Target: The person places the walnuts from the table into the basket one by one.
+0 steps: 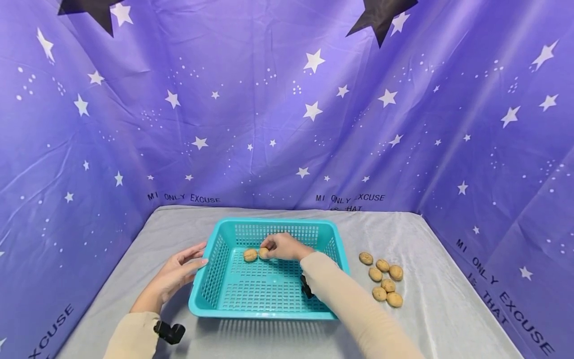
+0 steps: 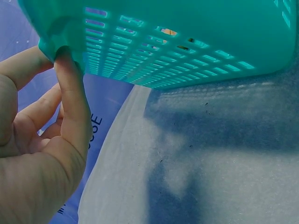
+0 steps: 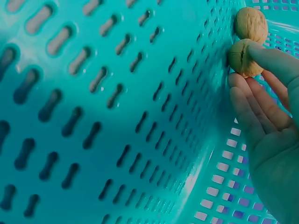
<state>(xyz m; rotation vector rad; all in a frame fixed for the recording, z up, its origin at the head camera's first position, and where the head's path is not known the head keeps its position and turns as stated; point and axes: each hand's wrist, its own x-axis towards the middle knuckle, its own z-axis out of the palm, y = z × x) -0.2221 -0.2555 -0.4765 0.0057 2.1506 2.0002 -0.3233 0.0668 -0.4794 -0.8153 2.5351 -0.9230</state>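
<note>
A turquoise plastic basket [image 1: 264, 315] with slotted walls and floor stands on the table. My left hand [image 1: 177, 271] is at its left side; in the left wrist view, the thumb [image 2: 70, 88] and fingers pinch the rim. Inside the basket, my right hand [image 1: 287, 247] holds a walnut [image 3: 244, 58] between thumb and fingers, low over the basket floor. Another walnut [image 1: 250, 255] lies right beside it to the left, apparently touching in the right wrist view. Right of the basket, several walnuts [image 1: 387, 285] lie loosely grouped on the cloth.
Grey cloth [image 1: 448, 309] covers the table. Purple star-printed curtains [image 1: 287, 124] enclose the back and both sides. A small black device [image 1: 169, 332] is strapped at the left wrist, and another [image 1: 307, 288] shows under the right sleeve.
</note>
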